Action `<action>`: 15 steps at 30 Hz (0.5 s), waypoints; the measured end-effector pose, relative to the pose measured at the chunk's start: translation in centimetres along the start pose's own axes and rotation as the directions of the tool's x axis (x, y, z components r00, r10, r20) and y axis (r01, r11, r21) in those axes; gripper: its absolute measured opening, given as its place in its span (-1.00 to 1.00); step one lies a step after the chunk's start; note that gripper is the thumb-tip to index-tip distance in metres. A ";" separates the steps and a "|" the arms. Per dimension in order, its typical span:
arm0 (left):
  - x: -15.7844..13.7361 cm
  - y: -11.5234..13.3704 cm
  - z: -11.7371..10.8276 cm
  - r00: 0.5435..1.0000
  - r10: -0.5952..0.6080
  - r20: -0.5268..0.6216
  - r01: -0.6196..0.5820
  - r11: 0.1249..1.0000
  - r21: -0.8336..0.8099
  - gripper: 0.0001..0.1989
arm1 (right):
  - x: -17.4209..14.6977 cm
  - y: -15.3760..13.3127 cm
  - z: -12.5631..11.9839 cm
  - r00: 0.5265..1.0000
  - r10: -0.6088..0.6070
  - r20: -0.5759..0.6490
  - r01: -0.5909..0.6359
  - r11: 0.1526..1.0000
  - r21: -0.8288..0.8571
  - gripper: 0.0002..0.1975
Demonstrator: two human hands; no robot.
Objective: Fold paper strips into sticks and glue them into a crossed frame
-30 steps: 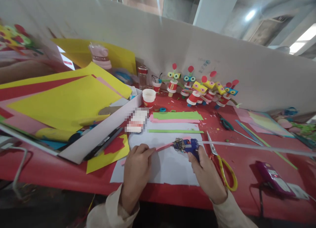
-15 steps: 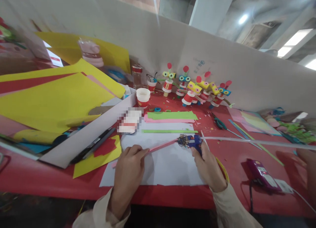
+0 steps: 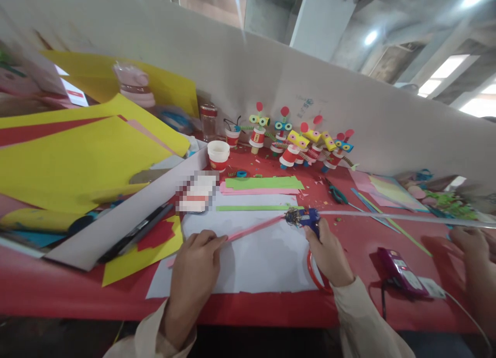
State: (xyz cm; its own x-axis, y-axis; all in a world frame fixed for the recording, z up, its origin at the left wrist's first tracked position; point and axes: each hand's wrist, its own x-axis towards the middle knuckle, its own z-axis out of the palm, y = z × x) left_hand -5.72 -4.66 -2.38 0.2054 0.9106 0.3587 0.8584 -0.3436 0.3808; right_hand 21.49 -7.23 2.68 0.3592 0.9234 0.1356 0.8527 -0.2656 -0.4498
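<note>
Pale grey wall (image 3: 240, 63): rising behind the back edge of the red-covered table (image 3: 225, 314).
Left hand (image 3: 196, 270): pinching a narrow pink paper strip (image 3: 256, 228) near the table's front edge, probably steadying it.
Right hand (image 3: 330, 254): gripping a blue plastic glue gun (image 3: 310, 217), seemingly aiming it along the strip's right end; contact is not showing clearly.
White paper sheet (image 3: 263, 265): lying beneath the strip, perhaps shielding the table.
Writing: dark wall marks (image 3: 304, 107) are appearing too small to read.
</note>
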 end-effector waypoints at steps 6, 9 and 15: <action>0.0 0.2 -0.4 1.000 0.001 0.025 0.000 1.000 -0.011 -0.63 | -1.2 -0.2 -0.6 0.990 -0.057 -0.128 0.040 0.990 -0.134 -0.64; 0.1 0.5 -0.7 1.000 -0.002 0.029 0.002 1.000 -0.019 -0.64 | -2.5 -1.8 -1.0 0.995 -0.033 -0.095 0.027 0.998 -0.062 -0.58; 0.0 1.0 -1.0 0.999 -0.046 0.029 0.048 0.998 -0.051 -0.65 | -4.9 -6.1 0.5 0.983 -0.047 0.177 0.026 0.992 0.123 -0.60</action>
State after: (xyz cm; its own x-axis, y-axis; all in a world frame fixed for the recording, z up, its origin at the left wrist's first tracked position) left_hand -5.33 -5.17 -1.18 0.1792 0.9317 0.3158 0.8421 -0.3112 0.4404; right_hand 14.33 -9.99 4.34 0.2454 0.9694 -0.0019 0.8083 -0.2057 -0.5517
